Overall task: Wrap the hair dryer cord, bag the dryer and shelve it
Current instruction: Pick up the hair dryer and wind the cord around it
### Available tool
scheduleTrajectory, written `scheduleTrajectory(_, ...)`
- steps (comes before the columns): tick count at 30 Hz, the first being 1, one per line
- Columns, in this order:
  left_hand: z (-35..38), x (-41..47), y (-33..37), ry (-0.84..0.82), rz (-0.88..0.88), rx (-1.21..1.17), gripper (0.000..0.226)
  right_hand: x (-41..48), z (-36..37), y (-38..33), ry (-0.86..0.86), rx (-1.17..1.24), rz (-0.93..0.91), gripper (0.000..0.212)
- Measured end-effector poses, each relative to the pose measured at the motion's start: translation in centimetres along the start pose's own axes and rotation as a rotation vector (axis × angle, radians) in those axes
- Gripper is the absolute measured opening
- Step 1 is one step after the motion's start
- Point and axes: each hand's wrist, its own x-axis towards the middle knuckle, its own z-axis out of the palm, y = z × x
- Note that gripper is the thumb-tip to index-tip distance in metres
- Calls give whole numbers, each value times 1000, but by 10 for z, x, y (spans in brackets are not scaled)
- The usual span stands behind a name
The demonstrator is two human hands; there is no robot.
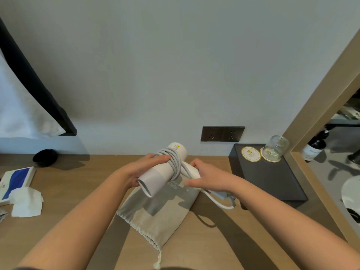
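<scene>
Wooden desktop (78, 191) runs below a pale wall with a double socket (222, 133). Above a drawstring bag (159, 215) lying flat, the white hair dryer (161, 172) is held by the left hand (140, 168) clasped round its barrel, over the wound cord (175, 162). The folded handle and plug end are gripped by the right hand (206, 176). Nearby are seen a black tray (272, 178) with an upturned glass (275, 147), tissues (26, 201) and a black bowl (45, 157).

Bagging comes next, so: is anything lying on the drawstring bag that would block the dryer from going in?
Nothing visible lies on the bag; only the hair dryer is held above it, and its drawstring mouth looks gathered shut.
</scene>
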Motion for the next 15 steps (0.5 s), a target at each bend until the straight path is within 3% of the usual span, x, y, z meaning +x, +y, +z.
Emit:
scheduleTrajectory(3,8,0,-3,5,-3,-56,84,5,5,-4,149,-251,2,61)
scheduleTrajectory(8,30,0,-4,18,-61,-183,50,13,11,-3,281,-509,-34,101)
scheduleTrajectory(12,36,-2,-4,-41,-143,-252,45,13,13,6,310,-554,-156,110)
scheduleTrajectory(15,32,-7,-5,-32,-199,-228,48,9,10,14,292,-422,-200,111)
